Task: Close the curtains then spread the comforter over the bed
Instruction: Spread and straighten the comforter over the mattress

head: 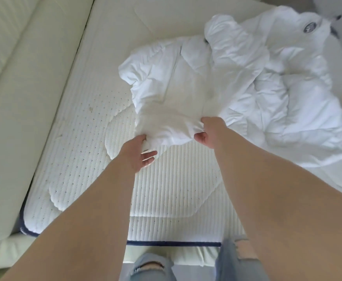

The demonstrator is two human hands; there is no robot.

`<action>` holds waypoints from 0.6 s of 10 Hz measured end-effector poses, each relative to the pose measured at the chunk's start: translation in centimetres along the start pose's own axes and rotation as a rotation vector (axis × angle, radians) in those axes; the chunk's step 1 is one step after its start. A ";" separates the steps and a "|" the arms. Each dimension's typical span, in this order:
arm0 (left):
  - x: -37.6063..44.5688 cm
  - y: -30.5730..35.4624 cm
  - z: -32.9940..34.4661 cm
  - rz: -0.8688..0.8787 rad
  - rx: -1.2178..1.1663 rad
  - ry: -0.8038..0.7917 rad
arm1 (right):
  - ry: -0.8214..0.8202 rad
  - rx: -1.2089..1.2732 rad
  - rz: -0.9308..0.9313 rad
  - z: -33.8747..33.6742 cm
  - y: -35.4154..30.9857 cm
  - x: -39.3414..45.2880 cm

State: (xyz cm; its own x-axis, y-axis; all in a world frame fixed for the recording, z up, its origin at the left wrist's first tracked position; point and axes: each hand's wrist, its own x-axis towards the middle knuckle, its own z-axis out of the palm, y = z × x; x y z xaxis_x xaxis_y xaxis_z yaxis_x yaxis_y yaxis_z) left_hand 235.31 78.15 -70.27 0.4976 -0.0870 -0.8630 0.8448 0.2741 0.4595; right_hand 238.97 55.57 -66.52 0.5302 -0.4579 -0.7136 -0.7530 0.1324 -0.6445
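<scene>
Cream padded upholstery, a bed frame or headboard panel, runs along the left side and wraps round the near end of the bed, where the person stands in torn pale-blue jeans. Against it lies the bare white quilted mattress with dark blue piping, nearly all of its ribbed top uncovered, so the spreading has hardly begun; no curtains are in view, so that part of the task cannot be judged. The crumpled white padded comforter sits bunched in a heap on the far right half of the mattress, one lobe trailing toward the near right edge, with a round dark label showing near the top. Its nearest edge is drawn toward the person, probably because a free hem is the easiest place to pull the bulk flat from. The left hand pinches that edge between thumb and upper fingers, the lower fingers lying straight beneath. The right hand has its grip closed round a fold of the same edge just beside it, the two holds likely set close together to find a corner before drawing apart.
</scene>
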 end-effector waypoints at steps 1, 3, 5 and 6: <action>-2.9 1.0 1.2 0.026 0.094 -0.019 | 0.011 0.065 0.056 -1.0 -1.8 -2.4; -6.5 3.4 3.3 0.100 0.109 -0.055 | -0.020 0.063 0.036 -1.3 -6.5 -3.1; -7.7 8.3 8.7 0.270 0.174 -0.027 | -0.233 0.019 0.091 -1.9 -10.8 -2.1; -6.4 12.0 12.8 0.371 0.208 -0.005 | -0.415 0.010 0.131 -1.5 -14.4 1.6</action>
State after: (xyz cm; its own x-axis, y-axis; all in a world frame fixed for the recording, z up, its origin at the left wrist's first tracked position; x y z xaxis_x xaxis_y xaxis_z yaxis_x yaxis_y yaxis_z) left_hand 244.77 69.70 -56.52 0.7758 -0.0237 -0.6305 0.6298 0.0885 0.7717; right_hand 250.06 51.58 -57.93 0.5438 -0.0445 -0.8380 -0.8215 0.1756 -0.5424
